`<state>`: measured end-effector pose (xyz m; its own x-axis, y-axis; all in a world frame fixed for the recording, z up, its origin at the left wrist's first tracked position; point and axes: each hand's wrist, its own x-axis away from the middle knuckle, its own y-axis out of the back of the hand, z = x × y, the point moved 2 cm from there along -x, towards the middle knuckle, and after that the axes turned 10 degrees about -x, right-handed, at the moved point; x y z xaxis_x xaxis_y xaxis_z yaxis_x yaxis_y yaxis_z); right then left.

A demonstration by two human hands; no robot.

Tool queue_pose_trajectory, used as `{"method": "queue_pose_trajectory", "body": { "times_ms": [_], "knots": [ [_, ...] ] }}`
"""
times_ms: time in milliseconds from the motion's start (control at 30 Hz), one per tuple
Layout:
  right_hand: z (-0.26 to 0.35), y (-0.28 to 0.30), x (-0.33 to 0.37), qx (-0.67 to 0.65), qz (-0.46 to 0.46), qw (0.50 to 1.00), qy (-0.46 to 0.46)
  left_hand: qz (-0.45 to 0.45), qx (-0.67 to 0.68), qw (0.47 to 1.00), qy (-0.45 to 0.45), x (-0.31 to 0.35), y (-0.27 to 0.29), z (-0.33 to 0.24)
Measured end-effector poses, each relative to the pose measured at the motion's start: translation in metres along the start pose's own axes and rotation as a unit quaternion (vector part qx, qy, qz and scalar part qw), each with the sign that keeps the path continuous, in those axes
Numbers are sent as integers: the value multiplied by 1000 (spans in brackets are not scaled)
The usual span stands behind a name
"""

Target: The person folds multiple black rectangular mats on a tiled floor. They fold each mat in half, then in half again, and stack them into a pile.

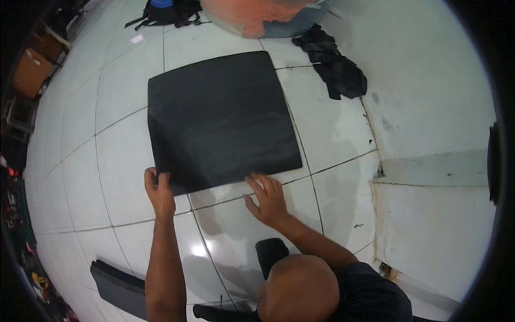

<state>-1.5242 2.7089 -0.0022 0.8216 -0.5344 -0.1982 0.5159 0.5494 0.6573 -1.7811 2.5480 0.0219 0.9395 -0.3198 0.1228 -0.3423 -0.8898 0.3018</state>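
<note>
A large black sheet (222, 118), roughly square and perhaps fabric or thin foam, lies on the white tiled floor in front of me. My left hand (160, 190) pinches its near left corner between thumb and fingers, and the sheet dips a little there. At the middle right of the near edge is my right hand (265, 201), fingers apart, fingertips at the edge. Whether those fingertips press on the sheet is hard to tell.
Black cloth pieces (332, 64) lie at the far right by the pale wall (429, 80). Beyond the sheet are a black bag (171, 13) and a rounded orange and grey object (257, 16). Dark flat pieces (120, 287) sit left of my left forearm. My bare knee (303, 287) is close by.
</note>
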Motion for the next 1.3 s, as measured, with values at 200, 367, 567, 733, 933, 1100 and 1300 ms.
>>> {"method": "queue_pose_trajectory", "body": {
  "times_ms": [200,367,567,733,933,1100,1300],
  "knots": [
    [-25,-17,-45,78,52,995,40,49,-45,986,-152,1,-35,-65],
    [-29,-23,-36,89,40,995,21,219,-183,924,-253,20,-88,-105],
    [-29,-17,-40,84,104,990,-46,321,-268,892,-173,53,-201,-76],
    [-36,-16,-35,-74,120,986,-92,356,-338,841,-227,65,-215,-70],
    [-46,6,-10,-139,87,984,-66,75,-330,933,-118,15,-156,-53],
    [-66,48,-15,-563,-144,680,-446,156,-298,942,1,-5,-149,-22],
    [-57,75,-59,-96,97,933,-332,167,-287,941,64,-7,-150,-16]
  ]
}}
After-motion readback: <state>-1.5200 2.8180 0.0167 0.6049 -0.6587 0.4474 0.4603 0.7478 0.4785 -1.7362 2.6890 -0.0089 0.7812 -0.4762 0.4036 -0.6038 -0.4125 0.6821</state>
